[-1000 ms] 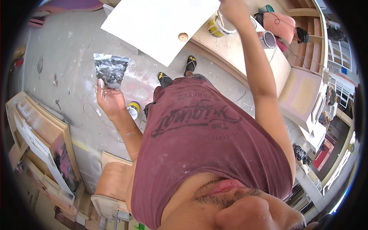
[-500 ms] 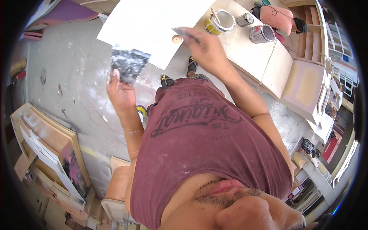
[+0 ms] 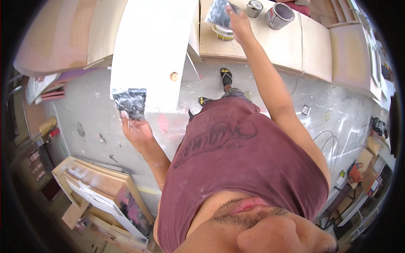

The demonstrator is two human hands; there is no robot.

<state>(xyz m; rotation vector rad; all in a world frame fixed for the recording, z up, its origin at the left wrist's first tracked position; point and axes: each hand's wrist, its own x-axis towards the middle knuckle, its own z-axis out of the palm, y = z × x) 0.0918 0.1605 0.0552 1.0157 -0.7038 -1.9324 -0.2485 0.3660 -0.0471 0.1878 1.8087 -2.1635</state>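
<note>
Head view, workshop, person in a maroon shirt standing at a white panel (image 3: 152, 46) with a small wooden knob (image 3: 174, 76).

- Left hand (image 3: 136, 126): at the panel's near edge, fingers closed under a grey, paint-flecked abrasive sheet (image 3: 130, 101) that overlaps the panel's corner.
- Right hand (image 3: 237, 20): raised beyond the panel over the wooden worktop (image 3: 291, 46), gripping a second grey sheet (image 3: 219, 12) just above an open yellow-rimmed tin (image 3: 223, 31).
- Two more cans (image 3: 278, 14) stand right of that tin.
- Progress, as judged: both sheets in hand, neither flat on the panel; its face looks evenly white, so rubbing down appears barely begun or paused.
</note>
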